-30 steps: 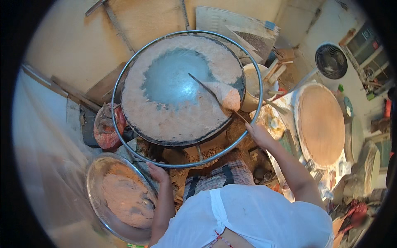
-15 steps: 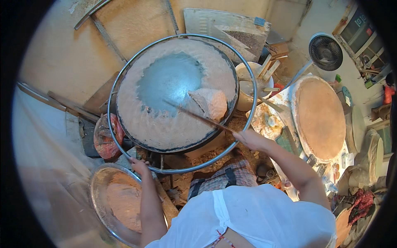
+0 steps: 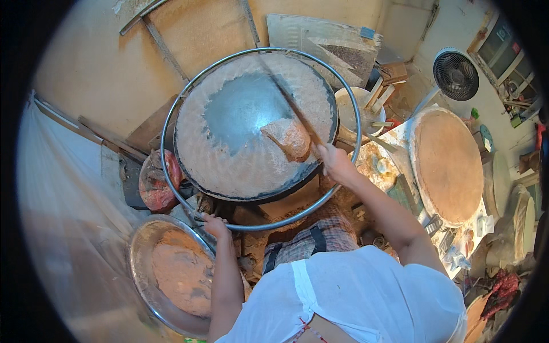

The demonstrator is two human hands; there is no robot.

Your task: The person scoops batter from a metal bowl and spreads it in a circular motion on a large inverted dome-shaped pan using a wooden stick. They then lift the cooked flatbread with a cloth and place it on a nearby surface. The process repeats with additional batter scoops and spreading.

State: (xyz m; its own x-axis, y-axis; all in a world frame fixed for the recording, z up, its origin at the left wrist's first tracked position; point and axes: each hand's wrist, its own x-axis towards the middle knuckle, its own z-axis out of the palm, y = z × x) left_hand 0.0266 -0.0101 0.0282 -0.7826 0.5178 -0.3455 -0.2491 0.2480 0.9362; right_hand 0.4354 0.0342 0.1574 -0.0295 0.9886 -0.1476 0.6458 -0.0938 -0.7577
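Note:
A large round griddle lies before me, a pale brownish layer coating it except for a bare, shiny patch off its middle. On the right part of this layer rests a mound of brown dough or batter. My right hand is closed round the near end of a long thin stick, which slants up and left across the griddle, its far part blurred. A metal ring rail runs round the griddle. At its lower left, my left hand has its fingers wrapped about the rail.
By my left arm stands a wide metal basin with brown powder or batter. A white bucket with wood pieces sits right of the griddle. Further right are a large round brown sheet on a table and a fan. Plastic sheeting hangs left.
My right hand has moved up, and the stick has swung from pointing left to steeply up and away, past the mound. The mound looks smaller and more rounded. My left hand stays on the rail.

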